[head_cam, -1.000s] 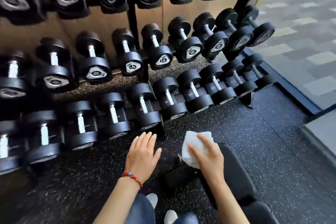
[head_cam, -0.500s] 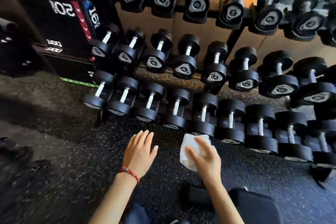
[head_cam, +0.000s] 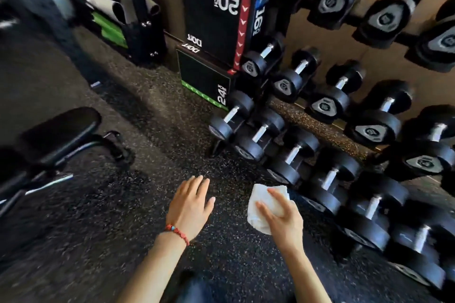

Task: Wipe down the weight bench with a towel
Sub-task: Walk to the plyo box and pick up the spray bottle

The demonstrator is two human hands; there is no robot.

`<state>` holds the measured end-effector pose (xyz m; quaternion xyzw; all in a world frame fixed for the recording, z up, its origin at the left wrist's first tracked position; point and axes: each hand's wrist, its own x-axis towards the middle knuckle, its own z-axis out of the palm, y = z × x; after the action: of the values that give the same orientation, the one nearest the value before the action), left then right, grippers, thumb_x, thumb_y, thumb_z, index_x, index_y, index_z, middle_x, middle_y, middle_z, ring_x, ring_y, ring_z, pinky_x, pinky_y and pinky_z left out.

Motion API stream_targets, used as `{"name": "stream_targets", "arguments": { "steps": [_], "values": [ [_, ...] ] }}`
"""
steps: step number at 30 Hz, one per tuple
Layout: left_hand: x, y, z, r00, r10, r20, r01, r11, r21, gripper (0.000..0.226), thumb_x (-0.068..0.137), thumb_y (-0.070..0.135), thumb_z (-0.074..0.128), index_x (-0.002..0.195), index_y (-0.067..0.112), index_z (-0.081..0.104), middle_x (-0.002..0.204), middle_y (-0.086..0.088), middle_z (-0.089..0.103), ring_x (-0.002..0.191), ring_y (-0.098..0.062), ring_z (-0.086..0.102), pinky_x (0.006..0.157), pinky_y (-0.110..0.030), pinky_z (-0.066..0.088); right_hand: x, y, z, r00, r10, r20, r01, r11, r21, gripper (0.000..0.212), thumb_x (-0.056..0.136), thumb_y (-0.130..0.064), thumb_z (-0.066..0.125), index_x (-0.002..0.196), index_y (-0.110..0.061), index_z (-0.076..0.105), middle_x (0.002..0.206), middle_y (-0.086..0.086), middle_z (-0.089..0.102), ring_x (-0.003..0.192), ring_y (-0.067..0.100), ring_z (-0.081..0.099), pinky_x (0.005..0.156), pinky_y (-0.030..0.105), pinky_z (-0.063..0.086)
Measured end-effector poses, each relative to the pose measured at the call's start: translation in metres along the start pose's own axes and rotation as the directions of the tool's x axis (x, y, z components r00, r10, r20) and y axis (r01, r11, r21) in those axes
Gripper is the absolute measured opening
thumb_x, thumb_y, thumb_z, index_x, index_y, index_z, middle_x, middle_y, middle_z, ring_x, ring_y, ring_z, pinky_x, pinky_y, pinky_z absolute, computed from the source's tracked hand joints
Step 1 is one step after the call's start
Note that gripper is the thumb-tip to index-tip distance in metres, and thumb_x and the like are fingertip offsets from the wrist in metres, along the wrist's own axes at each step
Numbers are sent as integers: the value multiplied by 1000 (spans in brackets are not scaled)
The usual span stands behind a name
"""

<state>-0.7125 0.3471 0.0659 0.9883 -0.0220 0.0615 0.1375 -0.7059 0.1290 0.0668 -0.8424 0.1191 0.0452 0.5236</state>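
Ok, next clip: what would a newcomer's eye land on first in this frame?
Probably the white towel gripped in the right hand low in the middle, bright against the dark speckled floor, with the empty left hand spread beside it. Then the rows of black dumbbells filling the right side, and the stacked jump boxes with big numbers at top centre. A padded black bench sits at the left edge.

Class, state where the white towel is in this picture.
In the head view, the towel is low and right of centre, held in the right hand above the rubber floor, just in front of the bottom row of dumbbells.
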Motion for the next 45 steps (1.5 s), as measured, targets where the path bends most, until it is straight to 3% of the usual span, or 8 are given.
{"name": "stream_targets", "arguments": {
  "steps": [3,8,14,21,30,34,40,45],
  "values": [
    [7,-37,-8,996,-87,2,87,996,-21,42,86,24,63,121,0,58,125,-20,58,116,-35,53,100,-47,40,15,-24,37,996,-42,81,44,999,-20,35,74,-38,74,98,-55,55,94,-15,52,85,-7,51,65,4,37],
    [24,-80,-14,974,-227,-17,226,974,-33,41,83,21,68,116,-2,61,120,-22,60,110,-37,57,95,-50,45,51,-54,83,978,-95,187,100,995,-14,35,74,-36,74,98,-55,58,99,-10,53,89,1,54,75,22,43],
    [79,-118,-11,932,-361,-38,361,932,-9,41,83,22,66,116,-2,60,119,-22,61,109,-37,58,94,-50,46,136,-82,129,946,-144,290,166,985,-55,35,74,-37,73,107,-44,61,101,-4,54,87,1,54,67,8,38],
    [168,-151,-18,879,-472,-60,474,881,5,43,88,26,59,123,0,55,126,-21,56,117,-37,51,101,-47,40,246,-132,170,898,-195,394,239,969,-67,40,75,-37,74,113,-36,62,108,-5,52,97,10,52,82,19,38],
    [261,-223,-26,854,-517,-54,519,855,11,45,89,27,57,126,0,53,130,-21,53,121,-36,48,104,-47,37,334,-185,253,878,-179,443,256,960,-118,42,74,-39,73,114,-37,62,105,-3,53,85,5,50,67,9,34],
    [306,-285,-26,859,-510,-43,511,859,34,48,93,32,49,131,3,48,135,-17,49,126,-32,44,108,-43,30,370,-213,312,878,-153,453,241,960,-142,42,74,-38,73,115,-37,62,103,-1,52,84,7,51,69,16,36],
    [376,-380,-49,884,-466,-26,466,884,20,43,82,24,67,116,-2,59,119,-23,60,110,-38,57,94,-49,46,421,-283,401,895,-167,413,245,959,-141,41,76,-34,73,115,-31,63,101,0,51,73,-7,47,63,4,34],
    [426,-437,-64,895,-447,-6,447,895,5,43,83,22,67,116,-3,59,119,-23,60,109,-38,57,94,-50,46,458,-328,453,913,-142,381,209,968,-140,40,75,-37,73,114,-33,63,103,0,50,80,5,48,74,19,34]
  ]
}}
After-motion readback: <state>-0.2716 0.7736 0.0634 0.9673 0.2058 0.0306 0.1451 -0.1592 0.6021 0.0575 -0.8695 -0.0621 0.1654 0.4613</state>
